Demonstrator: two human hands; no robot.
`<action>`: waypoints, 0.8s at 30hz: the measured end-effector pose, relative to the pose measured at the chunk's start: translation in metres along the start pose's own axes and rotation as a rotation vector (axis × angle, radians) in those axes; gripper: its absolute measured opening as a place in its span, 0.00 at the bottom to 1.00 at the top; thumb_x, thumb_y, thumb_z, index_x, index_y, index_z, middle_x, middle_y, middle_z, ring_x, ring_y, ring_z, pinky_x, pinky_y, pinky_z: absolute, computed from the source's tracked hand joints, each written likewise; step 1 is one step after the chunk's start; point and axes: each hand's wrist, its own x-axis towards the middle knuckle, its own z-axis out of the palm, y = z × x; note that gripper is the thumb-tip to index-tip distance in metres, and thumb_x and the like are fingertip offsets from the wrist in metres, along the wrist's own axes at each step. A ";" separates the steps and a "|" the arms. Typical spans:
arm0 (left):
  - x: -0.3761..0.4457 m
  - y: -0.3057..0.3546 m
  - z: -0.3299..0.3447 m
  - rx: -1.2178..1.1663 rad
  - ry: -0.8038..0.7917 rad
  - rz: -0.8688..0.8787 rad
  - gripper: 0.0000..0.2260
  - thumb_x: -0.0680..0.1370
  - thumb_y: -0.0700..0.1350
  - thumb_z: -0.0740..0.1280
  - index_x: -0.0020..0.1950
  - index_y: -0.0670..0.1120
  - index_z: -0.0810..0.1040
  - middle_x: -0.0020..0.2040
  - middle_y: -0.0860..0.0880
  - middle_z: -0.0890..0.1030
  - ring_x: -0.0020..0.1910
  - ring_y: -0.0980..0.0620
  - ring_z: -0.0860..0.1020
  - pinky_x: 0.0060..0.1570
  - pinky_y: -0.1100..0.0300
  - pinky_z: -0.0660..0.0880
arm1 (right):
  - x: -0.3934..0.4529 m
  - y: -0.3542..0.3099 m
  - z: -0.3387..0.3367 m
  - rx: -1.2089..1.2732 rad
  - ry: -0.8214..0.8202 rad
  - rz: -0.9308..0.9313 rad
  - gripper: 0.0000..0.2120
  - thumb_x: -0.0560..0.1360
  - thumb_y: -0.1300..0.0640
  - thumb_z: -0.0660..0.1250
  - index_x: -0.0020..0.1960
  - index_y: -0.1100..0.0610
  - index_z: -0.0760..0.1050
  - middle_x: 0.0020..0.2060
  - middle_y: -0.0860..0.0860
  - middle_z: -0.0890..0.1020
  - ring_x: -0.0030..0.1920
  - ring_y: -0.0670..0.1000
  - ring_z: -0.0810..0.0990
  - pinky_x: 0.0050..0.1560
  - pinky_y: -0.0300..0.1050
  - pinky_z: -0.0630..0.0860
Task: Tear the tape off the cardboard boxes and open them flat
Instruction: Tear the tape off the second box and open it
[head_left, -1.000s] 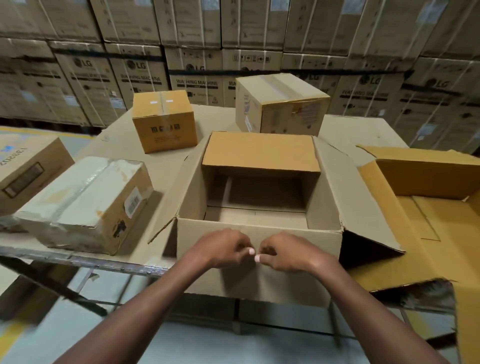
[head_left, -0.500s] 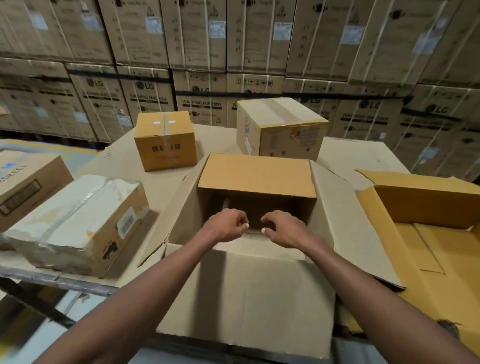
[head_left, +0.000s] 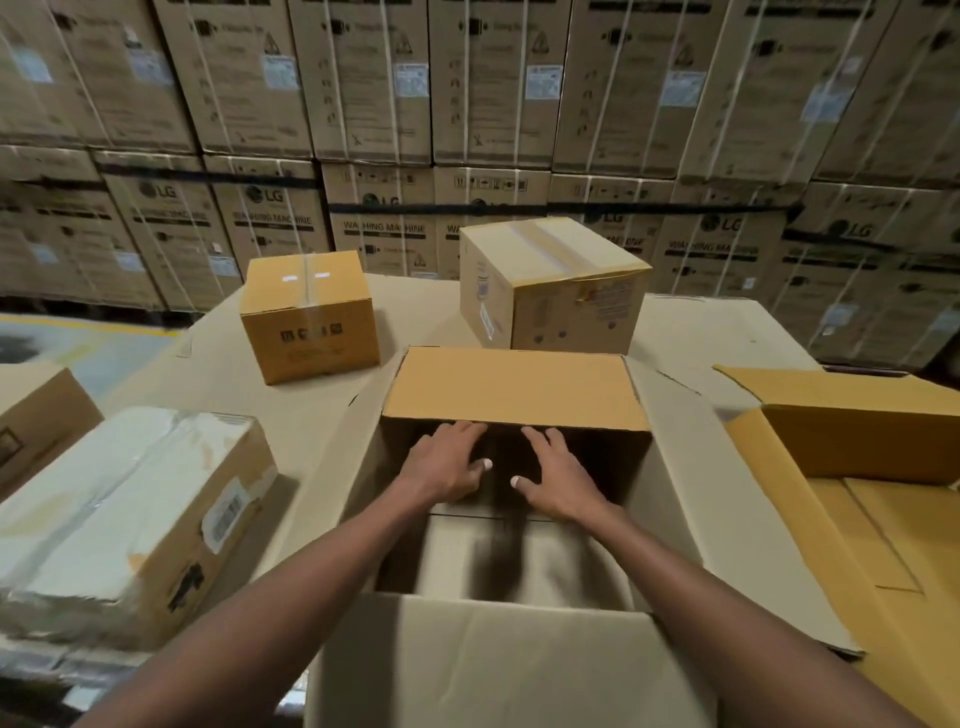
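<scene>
A large open cardboard box (head_left: 691, 499) stands in front of me with its four top flaps spread out. Both my hands reach down inside it. My left hand (head_left: 447, 462) and my right hand (head_left: 558, 480) lie side by side with straight, spread fingers against the dark far inner wall, under the far flap (head_left: 514, 387). Neither hand holds anything. The box bottom beneath my forearms is partly in shadow.
A small taped box (head_left: 309, 319) and a bigger taped box (head_left: 553, 283) stand behind. A tape-wrapped box (head_left: 130, 519) lies at the left, another box (head_left: 36, 415) beyond it. An opened yellow box (head_left: 857, 457) lies at the right. Stacked cartons (head_left: 467, 104) form the back wall.
My hands left the near wall's top edge, where the fingertips were pinched together, and moved forward and down into the box, opening flat against its far inner wall.
</scene>
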 end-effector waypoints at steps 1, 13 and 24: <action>0.002 -0.002 -0.008 0.022 0.043 0.028 0.28 0.82 0.56 0.65 0.81 0.51 0.64 0.78 0.51 0.70 0.75 0.47 0.69 0.69 0.44 0.71 | 0.002 -0.004 -0.001 0.060 0.039 -0.003 0.39 0.78 0.45 0.70 0.83 0.45 0.53 0.82 0.50 0.52 0.76 0.61 0.67 0.72 0.59 0.71; 0.104 -0.027 -0.072 0.001 0.361 0.138 0.30 0.81 0.54 0.66 0.82 0.49 0.63 0.78 0.47 0.69 0.73 0.45 0.70 0.67 0.45 0.73 | 0.096 -0.058 -0.063 0.057 0.402 -0.040 0.38 0.78 0.49 0.70 0.82 0.44 0.54 0.82 0.52 0.52 0.76 0.66 0.66 0.74 0.58 0.68; 0.177 -0.081 -0.023 0.016 0.082 0.002 0.30 0.80 0.53 0.69 0.80 0.54 0.63 0.82 0.52 0.62 0.79 0.45 0.63 0.73 0.43 0.65 | 0.180 -0.036 -0.047 -0.198 0.243 0.061 0.43 0.77 0.56 0.70 0.84 0.44 0.49 0.84 0.52 0.46 0.81 0.63 0.53 0.78 0.62 0.59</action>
